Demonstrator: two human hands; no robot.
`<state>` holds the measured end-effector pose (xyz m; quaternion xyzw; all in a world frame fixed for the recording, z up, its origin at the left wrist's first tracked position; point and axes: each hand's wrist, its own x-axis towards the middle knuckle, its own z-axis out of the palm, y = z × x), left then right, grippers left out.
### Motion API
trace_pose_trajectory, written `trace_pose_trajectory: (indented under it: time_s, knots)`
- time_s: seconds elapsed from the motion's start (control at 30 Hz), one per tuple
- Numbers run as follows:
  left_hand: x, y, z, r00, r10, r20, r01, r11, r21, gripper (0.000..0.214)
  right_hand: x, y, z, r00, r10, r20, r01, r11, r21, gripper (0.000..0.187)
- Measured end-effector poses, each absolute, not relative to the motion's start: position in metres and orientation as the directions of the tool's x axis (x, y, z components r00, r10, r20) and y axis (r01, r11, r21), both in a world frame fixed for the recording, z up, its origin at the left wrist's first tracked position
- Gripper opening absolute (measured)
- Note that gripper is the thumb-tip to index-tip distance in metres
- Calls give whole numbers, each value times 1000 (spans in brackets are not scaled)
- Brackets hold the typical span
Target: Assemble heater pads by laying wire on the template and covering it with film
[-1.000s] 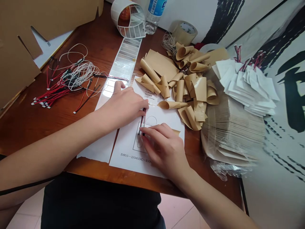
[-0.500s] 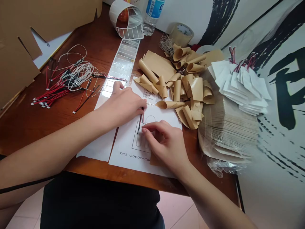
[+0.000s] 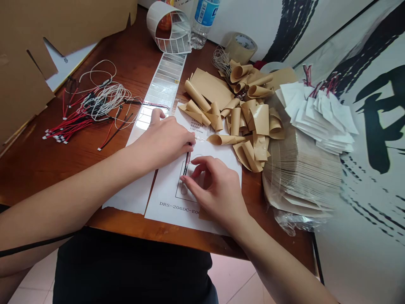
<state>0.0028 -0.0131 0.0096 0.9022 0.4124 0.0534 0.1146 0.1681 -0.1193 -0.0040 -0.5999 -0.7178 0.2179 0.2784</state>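
Note:
My left hand point(image 3: 164, 138) lies curled on a white printed sheet point(image 3: 172, 202), pinching the top of a short red and black wire point(image 3: 187, 162). My right hand point(image 3: 215, 190) rests just below it, thumb and forefinger pressed down at the wire's lower end inside a printed square outline. A brown paper piece peeks out under the right palm. The sheet lies at the near edge of a brown wooden table point(image 3: 41, 169).
Curled brown backing papers point(image 3: 243, 114) are heaped behind the sheet. A wrapped stack of sheets point(image 3: 300, 173) and white pads with wires point(image 3: 319, 114) lie right. Red, black and white wires point(image 3: 91, 105) lie left, beside a label strip point(image 3: 161, 84). Tape roll point(image 3: 242, 44), bottle point(image 3: 202, 21), cardboard point(image 3: 25, 50) behind.
My right hand's fingers have shifted left and down along the wire, from a flat press to a pinch at its lower end. The left hand has stayed put.

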Motion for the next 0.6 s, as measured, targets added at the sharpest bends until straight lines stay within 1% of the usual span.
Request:
trace_pose_trajectory:
  time_s: [0.13, 0.27, 0.47, 0.6]
  knots:
    - [3, -14, 11, 662, 749, 21, 720, -643, 262, 22, 166, -119, -5, -182, 978, 99, 743, 203, -638, 22]
    - [2, -15, 10, 658, 752, 35, 717, -640, 277, 22, 164, -119, -4, -203, 972, 122, 743, 234, -627, 20]
    - [1, -13, 7, 660, 750, 54, 712, -646, 275, 24, 163, -120, -5, -229, 968, 101, 749, 242, -616, 22]
    - [1, -13, 6, 655, 754, 49, 719, -642, 267, 25, 162, -120, -5, -220, 966, 138, 745, 257, -615, 21]
